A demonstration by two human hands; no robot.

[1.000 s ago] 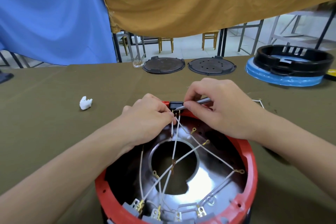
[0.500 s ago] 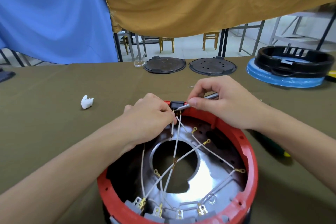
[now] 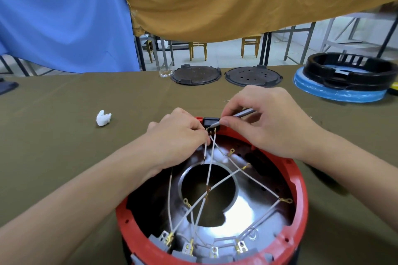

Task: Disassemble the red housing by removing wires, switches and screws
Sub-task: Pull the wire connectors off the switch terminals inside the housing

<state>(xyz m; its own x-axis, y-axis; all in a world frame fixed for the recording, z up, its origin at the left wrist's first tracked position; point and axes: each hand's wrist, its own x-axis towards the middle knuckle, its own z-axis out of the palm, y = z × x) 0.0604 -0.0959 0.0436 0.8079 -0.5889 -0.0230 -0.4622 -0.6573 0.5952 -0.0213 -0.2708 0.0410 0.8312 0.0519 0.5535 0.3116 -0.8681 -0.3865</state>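
Our right hand (image 3: 269, 120) pinches a screwdriver (image 3: 241, 113) at the black switch (image 3: 210, 122) on the red housing (image 3: 298, 187); left hand (image 3: 178, 135) fingers curl by its wires (image 3: 212, 157), grip unclear. No readable labels.

near edge of red housing (image 3: 300, 191) cut off by the frame bottom. left hand (image 3: 178, 137) fingertips hidden behind its knuckles. tool (image 3: 243, 112) mostly hidden inside right hand (image 3: 271, 118). yellow thing (image 3: 395, 86) at right edge cut off.
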